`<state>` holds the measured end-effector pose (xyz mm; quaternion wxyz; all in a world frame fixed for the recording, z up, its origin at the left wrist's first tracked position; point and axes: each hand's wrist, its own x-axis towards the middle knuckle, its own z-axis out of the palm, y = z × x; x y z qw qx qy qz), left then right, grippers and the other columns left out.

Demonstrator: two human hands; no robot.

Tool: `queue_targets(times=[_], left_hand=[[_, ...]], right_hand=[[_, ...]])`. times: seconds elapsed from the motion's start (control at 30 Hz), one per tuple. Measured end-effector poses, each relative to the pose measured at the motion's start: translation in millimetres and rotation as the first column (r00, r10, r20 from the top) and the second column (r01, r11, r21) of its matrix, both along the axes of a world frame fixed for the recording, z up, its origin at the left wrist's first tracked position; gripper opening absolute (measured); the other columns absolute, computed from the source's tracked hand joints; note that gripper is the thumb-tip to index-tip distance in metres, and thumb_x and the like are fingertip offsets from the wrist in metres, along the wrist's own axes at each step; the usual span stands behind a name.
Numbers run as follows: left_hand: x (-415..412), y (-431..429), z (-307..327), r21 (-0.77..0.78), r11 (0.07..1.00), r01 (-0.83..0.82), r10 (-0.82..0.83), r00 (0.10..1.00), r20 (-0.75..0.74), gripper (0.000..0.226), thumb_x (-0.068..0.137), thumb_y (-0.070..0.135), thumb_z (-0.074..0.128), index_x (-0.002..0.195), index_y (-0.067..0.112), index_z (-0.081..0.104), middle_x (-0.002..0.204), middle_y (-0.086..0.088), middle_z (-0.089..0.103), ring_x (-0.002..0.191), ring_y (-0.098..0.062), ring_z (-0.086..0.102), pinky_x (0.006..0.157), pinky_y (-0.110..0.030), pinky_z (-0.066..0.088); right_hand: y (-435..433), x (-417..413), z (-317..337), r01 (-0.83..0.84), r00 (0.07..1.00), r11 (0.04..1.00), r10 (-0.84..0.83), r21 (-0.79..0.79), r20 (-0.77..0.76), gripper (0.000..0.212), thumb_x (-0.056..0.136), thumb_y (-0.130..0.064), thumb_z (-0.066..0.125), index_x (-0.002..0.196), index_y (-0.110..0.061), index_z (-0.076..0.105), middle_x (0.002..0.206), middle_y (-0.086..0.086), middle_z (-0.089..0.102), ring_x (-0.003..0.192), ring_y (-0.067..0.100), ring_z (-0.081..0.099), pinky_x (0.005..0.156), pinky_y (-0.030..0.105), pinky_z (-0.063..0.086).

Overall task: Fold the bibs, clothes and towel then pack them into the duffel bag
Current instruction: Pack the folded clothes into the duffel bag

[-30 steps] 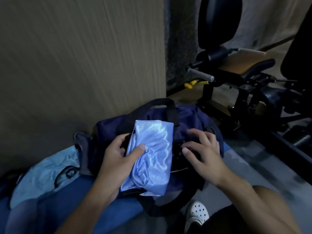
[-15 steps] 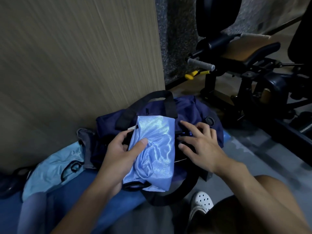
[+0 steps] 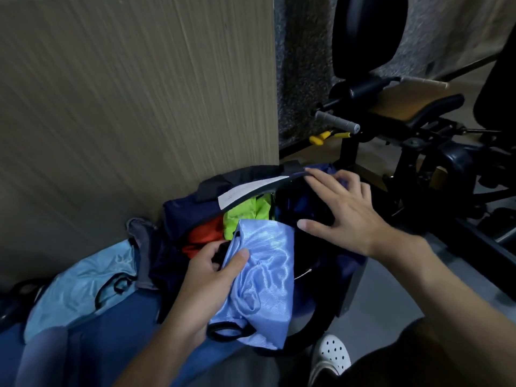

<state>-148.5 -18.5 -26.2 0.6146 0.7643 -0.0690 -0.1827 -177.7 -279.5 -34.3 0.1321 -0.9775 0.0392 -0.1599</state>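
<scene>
I see the folded blue bib (image 3: 265, 277) as glossy, ribbed satin-like cloth. The duffel bag (image 3: 192, 216) is matt navy fabric. The wall panel (image 3: 139, 93) looks like rough, streaked wood grain; the white shoe (image 3: 331, 356) smooth perforated plastic.

One navy duffel bag (image 3: 178, 216) stands open against the wooden panel. Inside it show two folded pieces: one red (image 3: 202, 238) toward the bag's left end, one lime green (image 3: 245, 215) beside it near the far rim. One folded shiny light-blue bib (image 3: 265, 277) with black trim sits at the bag's near edge. One more pale-blue bib (image 3: 81, 286) lies unfolded on the blue surface to the bag's left, with one grey garment (image 3: 141, 247) between it and the bag. Two hands: left hand (image 3: 208, 280), right hand (image 3: 346, 216). One white perforated shoe (image 3: 332, 356).
</scene>
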Motion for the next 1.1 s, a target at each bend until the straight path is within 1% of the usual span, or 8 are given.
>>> queue_targets(times=[0.2, 0.27, 0.37, 0.43, 0.57, 0.63, 0.97, 1.1], left_hand=[[25.6, -41.9, -7.2, -0.109, 0.981, -0.162, 0.144, 0.978, -0.152, 0.014, 0.093, 0.02, 0.069, 0.095, 0.007, 0.069, 0.078, -0.011, 0.076, 0.062, -0.02, 0.071, 0.049, -0.027, 0.052], [40.7, -59.8, -8.0, -0.138, 0.969, -0.203, 0.178, 0.968, -0.179, 0.012, 0.093, 0.018, 0.069, 0.095, 0.007, 0.069, 0.08, -0.011, 0.076, 0.064, -0.021, 0.072, 0.053, -0.03, 0.057], [66.7, -83.4, -13.4, -0.159, 0.962, -0.222, 0.187, 0.959, -0.212, 0.015, 0.091, 0.021, 0.071, 0.098, 0.008, 0.071, 0.092, -0.014, 0.076, 0.085, -0.031, 0.073, 0.08, -0.049, 0.06], [82.5, -95.7, -14.6, -0.162, 0.961, -0.225, 0.187, 0.958, -0.219, 0.021, 0.088, 0.03, 0.075, 0.099, 0.013, 0.071, 0.096, -0.01, 0.076, 0.091, -0.031, 0.073, 0.087, -0.051, 0.058], [97.0, -114.1, -26.2, -0.122, 0.975, -0.184, 0.157, 0.967, -0.2, 0.026, 0.091, 0.035, 0.07, 0.109, 0.017, 0.068, 0.103, -0.006, 0.074, 0.094, -0.026, 0.071, 0.088, -0.043, 0.058], [100.8, -120.6, -34.8, -0.106, 0.975, -0.195, 0.173, 0.967, -0.188, 0.028, 0.092, 0.032, 0.069, 0.114, 0.014, 0.066, 0.107, -0.01, 0.073, 0.096, -0.029, 0.07, 0.089, -0.046, 0.057], [107.6, -134.9, -49.6, -0.026, 0.973, -0.228, 0.225, 0.971, -0.079, 0.02, 0.092, 0.019, 0.067, 0.111, 0.013, 0.063, 0.109, -0.009, 0.071, 0.097, -0.028, 0.068, 0.09, -0.042, 0.056], [100.4, -133.0, -41.7, -0.021, 0.983, -0.184, 0.183, 0.981, -0.068, 0.028, 0.092, 0.013, 0.067, 0.117, 0.016, 0.053, 0.112, -0.003, 0.064, 0.1, -0.024, 0.062, 0.085, -0.032, 0.05]], right_hand=[[-11.2, 7.8, 25.3, -0.076, 0.994, 0.996, 0.072, -0.051, -0.081, 0.124, 0.056, -0.095, 0.047, 0.155, -0.03, 0.01, 0.157, -0.026, -0.003, 0.134, 0.013, 0.008, 0.106, 0.034, 0.011], [-14.0, 9.3, 29.0, -0.086, 0.992, 0.995, 0.082, -0.044, -0.093, 0.128, 0.053, -0.095, 0.05, 0.155, -0.03, 0.009, 0.157, -0.027, -0.004, 0.134, 0.013, 0.007, 0.107, 0.034, 0.011], [-16.7, 10.2, 31.7, -0.098, 0.991, 0.994, 0.094, -0.039, -0.091, 0.129, 0.051, -0.096, 0.05, 0.155, -0.03, 0.01, 0.157, -0.029, -0.005, 0.135, 0.012, 0.007, 0.108, 0.034, 0.01], [-17.8, 10.7, 32.4, -0.107, 0.991, 0.994, 0.103, -0.039, -0.087, 0.13, 0.051, -0.097, 0.046, 0.155, -0.03, 0.01, 0.156, -0.03, -0.005, 0.136, 0.012, 0.007, 0.108, 0.034, 0.009], [-18.4, 11.6, 34.2, -0.115, 0.991, 0.993, 0.112, -0.031, -0.079, 0.13, 0.051, -0.097, 0.046, 0.155, -0.028, 0.009, 0.155, -0.032, -0.007, 0.136, 0.012, 0.007, 0.108, 0.033, 0.008], [-18.3, 12.2, 34.1, -0.123, 0.989, 0.992, 0.12, -0.029, -0.087, 0.131, 0.052, -0.096, 0.047, 0.156, -0.028, 0.006, 0.154, -0.032, -0.009, 0.136, 0.011, 0.006, 0.108, 0.033, 0.007], [-21.2, 9.8, 33.2, -0.137, 0.984, 0.989, 0.13, -0.053, -0.123, 0.132, 0.053, -0.094, 0.052, 0.156, -0.028, 0.003, 0.155, -0.031, -0.012, 0.138, 0.016, 0.005, 0.108, 0.033, 0.01], [-20.1, 9.1, 32.0, -0.138, 0.982, 0.989, 0.13, -0.05, -0.139, 0.13, 0.055, -0.091, 0.055, 0.156, -0.028, 0.002, 0.156, -0.03, -0.013, 0.139, 0.016, 0.005, 0.108, 0.032, 0.011]])
